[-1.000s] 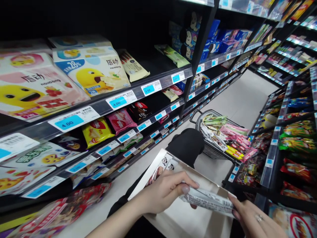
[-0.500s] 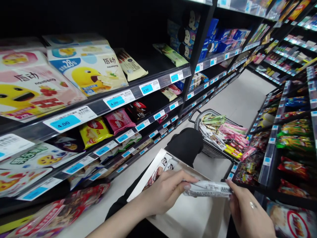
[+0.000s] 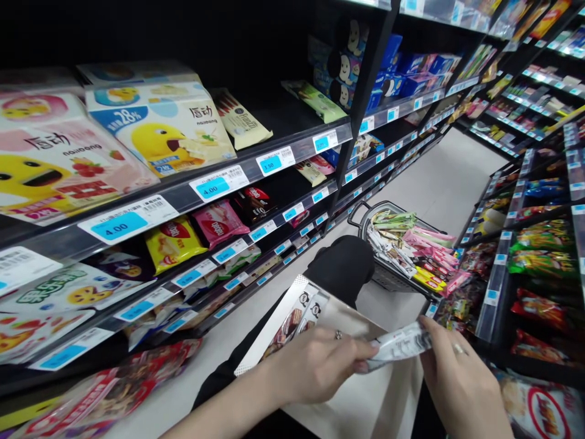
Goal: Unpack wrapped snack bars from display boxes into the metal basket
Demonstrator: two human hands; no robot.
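Between my two hands is a slim white snack packet (image 3: 400, 345), slightly tilted with its right end higher. My left hand (image 3: 322, 363) pinches its left end between thumb and fingers. The fingers of my right hand (image 3: 459, 372) grip the other end. Below them an open white cardboard box (image 3: 356, 396) rests on my lap. A few wrapped wafer bars (image 3: 299, 317) with brown pictures lie at its left side, partly covered by my left hand.
A basket (image 3: 388, 281) heaped with wrapped snack sticks stands on the aisle floor (image 3: 450, 167) beyond my knee (image 3: 342, 262). Shelves with priced snack boxes (image 3: 159, 131) run along the left. More shelves with bagged snacks (image 3: 542, 262) line the right.
The packet has turned, so its right end is now higher than its left. My left hand has shifted slightly right and down, uncovering more of the wafer bars.
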